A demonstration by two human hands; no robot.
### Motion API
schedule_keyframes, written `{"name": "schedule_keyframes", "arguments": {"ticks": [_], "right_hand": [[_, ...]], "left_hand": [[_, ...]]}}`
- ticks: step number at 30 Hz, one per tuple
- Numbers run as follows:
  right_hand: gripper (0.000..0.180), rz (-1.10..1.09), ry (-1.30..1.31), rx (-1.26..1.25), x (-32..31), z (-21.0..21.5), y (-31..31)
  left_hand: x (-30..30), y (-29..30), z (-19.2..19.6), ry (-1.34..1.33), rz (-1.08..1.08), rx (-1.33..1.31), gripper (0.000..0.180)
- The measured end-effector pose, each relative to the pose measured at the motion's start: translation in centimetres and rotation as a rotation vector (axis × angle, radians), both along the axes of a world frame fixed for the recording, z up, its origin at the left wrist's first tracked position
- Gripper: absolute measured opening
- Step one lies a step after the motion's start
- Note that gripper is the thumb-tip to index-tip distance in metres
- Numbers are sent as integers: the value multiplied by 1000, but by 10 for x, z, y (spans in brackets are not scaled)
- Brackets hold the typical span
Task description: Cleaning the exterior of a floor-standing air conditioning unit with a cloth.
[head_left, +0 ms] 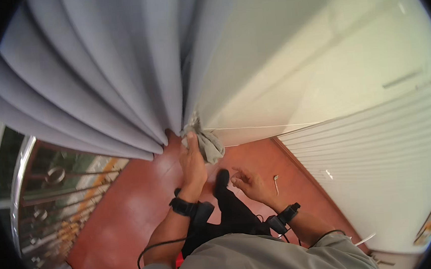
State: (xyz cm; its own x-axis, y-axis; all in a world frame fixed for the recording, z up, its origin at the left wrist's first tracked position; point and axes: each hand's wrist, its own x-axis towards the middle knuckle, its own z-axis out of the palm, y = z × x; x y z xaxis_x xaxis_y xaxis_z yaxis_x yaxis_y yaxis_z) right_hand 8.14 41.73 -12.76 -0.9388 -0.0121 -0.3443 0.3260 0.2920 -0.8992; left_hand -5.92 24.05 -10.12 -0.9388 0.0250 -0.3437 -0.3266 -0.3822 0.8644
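Observation:
My left hand is closed round a crumpled grey-green cloth, thumb upward. The cloth is up against the lower edge of a tall pale cabinet-like panel, right where grey curtains hang beside it. My right hand is held lower and to the right, with nothing in it and its fingers apart, partly bent. Both wrists wear black straps with small devices and cables.
Red flooring lies below, with a small white hook-shaped item on it. A metal railing stands at the left by a window. Ribbed white panelling runs along the right. My black shoe is between my hands.

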Motion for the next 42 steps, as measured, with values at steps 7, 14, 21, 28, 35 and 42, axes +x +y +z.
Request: {"name": "schedule_keyframes", "arguments": {"ticks": [7,14,21,28,35,42], "right_hand": [[69,-122,198,105,-38,59,9],[69,-54,409,-289,-40,68,20],[52,-80,290,-653,-43,68,44],[29,-230,227,-569,-44,80,59],[23,-567,490,-368,-44,133,142],[29,-773,1048,142,-71,127,146]], "left_hand": [[29,25,42,-21,-55,152,51],[32,41,67,167,-502,-196,52],[23,47,70,472,-516,-591,53],[27,54,106,475,-719,-646,46],[6,38,116,751,-482,-764,38],[-12,32,137,611,-440,-759,27]]}}
